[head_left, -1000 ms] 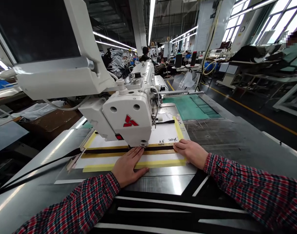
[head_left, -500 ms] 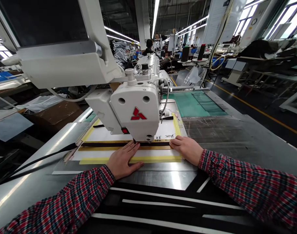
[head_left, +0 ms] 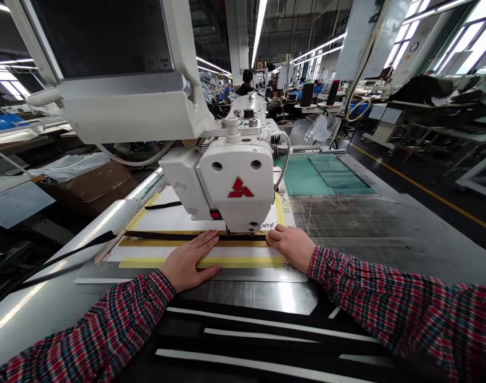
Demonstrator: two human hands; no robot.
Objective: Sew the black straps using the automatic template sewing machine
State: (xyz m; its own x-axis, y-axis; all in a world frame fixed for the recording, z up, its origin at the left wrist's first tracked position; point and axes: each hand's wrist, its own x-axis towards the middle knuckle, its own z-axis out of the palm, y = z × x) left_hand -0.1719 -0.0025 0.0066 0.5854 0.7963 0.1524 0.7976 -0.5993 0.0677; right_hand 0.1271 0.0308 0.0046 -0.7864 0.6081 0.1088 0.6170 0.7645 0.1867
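Observation:
A white sewing template [head_left: 147, 254] edged with yellow tape lies on the metal table under the white sewing machine head [head_left: 238, 178]. A narrow black strip [head_left: 147, 235] runs across it between bands of tan tape, with its left end trailing off the template. My left hand [head_left: 192, 261] rests flat on the template and strip, fingers stretched out, just left of the needle area. At the template's right side, my right hand [head_left: 291, 246] has curled fingers pressed together on the strip's right end. The machine head hides the middle of the template.
Black cloth with white strips [head_left: 258, 335] lies at the front edge. A dark screen [head_left: 103, 40] overhangs the upper left. Thread cones [head_left: 307, 96] stand behind, and a green plate [head_left: 326, 173] lies at right. A co-worker [head_left: 247, 82] is farther back.
The template and both hands have shifted left relative to the table and machine head. My view has moved slightly. Both hands keep their poses on the template.

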